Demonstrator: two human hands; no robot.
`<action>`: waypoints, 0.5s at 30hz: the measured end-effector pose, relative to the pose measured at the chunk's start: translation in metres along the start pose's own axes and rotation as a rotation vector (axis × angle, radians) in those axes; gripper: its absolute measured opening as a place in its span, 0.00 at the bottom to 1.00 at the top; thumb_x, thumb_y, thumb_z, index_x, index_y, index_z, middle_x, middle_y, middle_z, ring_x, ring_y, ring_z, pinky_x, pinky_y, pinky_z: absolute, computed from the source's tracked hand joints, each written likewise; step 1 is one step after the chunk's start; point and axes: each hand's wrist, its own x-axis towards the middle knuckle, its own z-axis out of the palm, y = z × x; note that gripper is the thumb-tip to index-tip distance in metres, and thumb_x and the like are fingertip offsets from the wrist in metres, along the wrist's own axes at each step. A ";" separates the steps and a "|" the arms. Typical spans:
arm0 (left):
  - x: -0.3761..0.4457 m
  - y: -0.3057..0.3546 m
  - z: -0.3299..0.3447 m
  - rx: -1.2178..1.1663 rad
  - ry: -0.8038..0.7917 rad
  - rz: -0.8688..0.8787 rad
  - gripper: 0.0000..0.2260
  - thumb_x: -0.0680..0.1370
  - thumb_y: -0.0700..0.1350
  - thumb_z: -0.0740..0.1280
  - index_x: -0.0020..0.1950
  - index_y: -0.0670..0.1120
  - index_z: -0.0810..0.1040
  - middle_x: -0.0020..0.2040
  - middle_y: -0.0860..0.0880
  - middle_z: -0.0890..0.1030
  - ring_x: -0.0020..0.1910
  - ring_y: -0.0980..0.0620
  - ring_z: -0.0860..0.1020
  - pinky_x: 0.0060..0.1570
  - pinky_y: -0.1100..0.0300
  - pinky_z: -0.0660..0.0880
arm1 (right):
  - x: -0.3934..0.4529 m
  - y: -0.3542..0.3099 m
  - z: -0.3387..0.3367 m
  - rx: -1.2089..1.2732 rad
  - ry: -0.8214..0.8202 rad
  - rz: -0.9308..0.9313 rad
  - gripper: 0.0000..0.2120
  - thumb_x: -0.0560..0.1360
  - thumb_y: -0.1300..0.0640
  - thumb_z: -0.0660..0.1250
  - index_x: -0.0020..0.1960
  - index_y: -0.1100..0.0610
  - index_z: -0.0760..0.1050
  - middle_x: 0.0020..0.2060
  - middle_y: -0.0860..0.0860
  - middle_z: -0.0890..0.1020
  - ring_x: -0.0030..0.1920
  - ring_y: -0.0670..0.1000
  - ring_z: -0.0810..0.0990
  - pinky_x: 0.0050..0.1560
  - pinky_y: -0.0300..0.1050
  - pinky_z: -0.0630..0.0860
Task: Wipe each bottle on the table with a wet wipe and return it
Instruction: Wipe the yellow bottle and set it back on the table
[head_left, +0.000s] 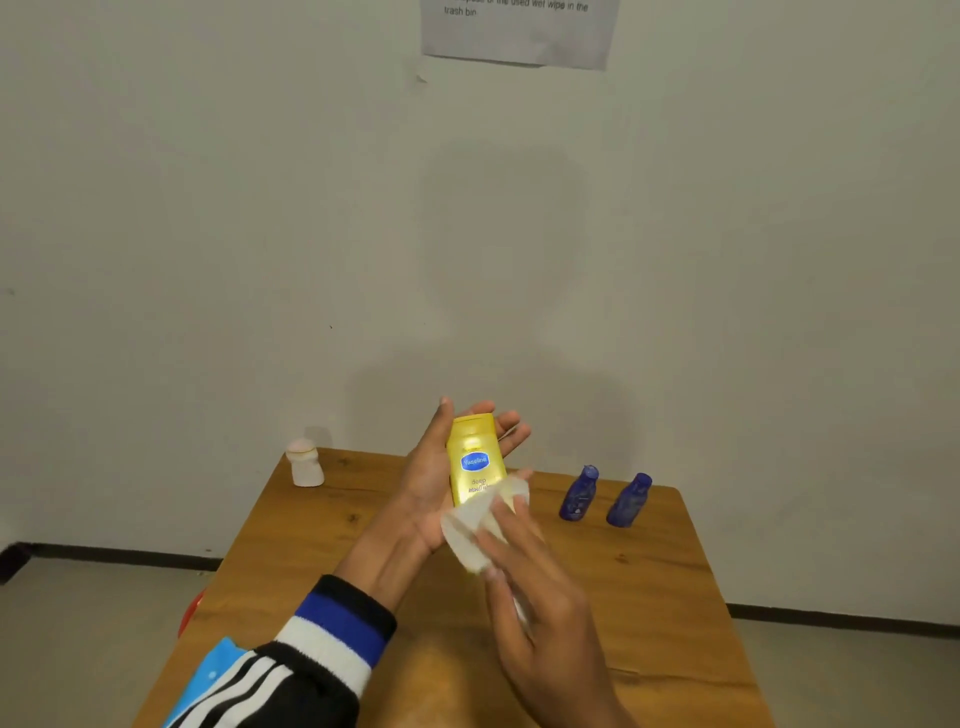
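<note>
A yellow lotion bottle (475, 460) with a blue oval label is held up above the wooden table (322, 525). My left hand (436, 483) holds it from behind, thumb on its left side and fingers showing past its cap. My right hand (530, 577) presses a white wet wipe (472, 530) against the bottle's lower part, fingers curled on the wipe. The bottle's base is hidden by the wipe. Two small blue bottles (577, 493) (628, 500) stand at the table's far right. A small white bottle (305, 462) stands at the far left corner.
The table stands against a pale wall; a paper notice (519, 31) hangs on it above. A red object (189, 613) peeks out beside the table's left edge, near the grey floor.
</note>
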 end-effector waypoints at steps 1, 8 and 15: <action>0.000 0.000 -0.004 -0.001 0.008 0.014 0.20 0.81 0.61 0.59 0.58 0.47 0.78 0.53 0.43 0.85 0.60 0.43 0.83 0.59 0.36 0.75 | -0.010 0.001 -0.001 0.048 0.055 0.006 0.24 0.75 0.66 0.68 0.67 0.46 0.77 0.71 0.45 0.73 0.74 0.47 0.68 0.67 0.41 0.73; -0.002 -0.013 -0.003 -0.071 -0.054 -0.003 0.15 0.75 0.54 0.67 0.52 0.44 0.83 0.56 0.42 0.85 0.62 0.40 0.81 0.58 0.36 0.78 | 0.001 0.017 -0.034 0.710 0.251 0.791 0.08 0.75 0.63 0.71 0.48 0.51 0.85 0.43 0.58 0.87 0.40 0.57 0.86 0.40 0.51 0.81; -0.009 -0.041 0.020 0.113 0.078 -0.023 0.15 0.68 0.55 0.69 0.40 0.44 0.86 0.45 0.45 0.86 0.46 0.49 0.84 0.49 0.53 0.78 | 0.020 0.005 -0.029 0.496 -0.048 0.684 0.08 0.76 0.53 0.72 0.55 0.49 0.82 0.46 0.49 0.87 0.47 0.50 0.86 0.42 0.44 0.83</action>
